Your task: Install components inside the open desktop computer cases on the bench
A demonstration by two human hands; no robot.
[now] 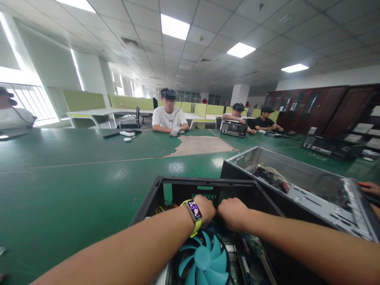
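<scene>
A black computer case (pixel 208 181) lies on the green table in front of me with its side off. Both my hands reach into its far part, close together. My left hand (pixel 204 208), below a smartwatch (pixel 194 210) on a yellow-green strap, is closed with its fingers curled down. Beside it my right hand (pixel 232 213) is closed too. What their fingertips hold, if anything, is hidden behind the hands. Nearer to me sits a fan (pixel 203 257) with turquoise blades, and right of it shows part of a circuit board (pixel 252 253). Thin yellow wires (pixel 160 209) run along the left.
A second open computer case (pixel 297 170) stands close on the right, with another person's hand (pixel 371 188) at its far right end. Across the green table (pixel 89 190), several people sit, one behind a computer case (pixel 234 129). A worn patch (pixel 202 145) marks the tabletop.
</scene>
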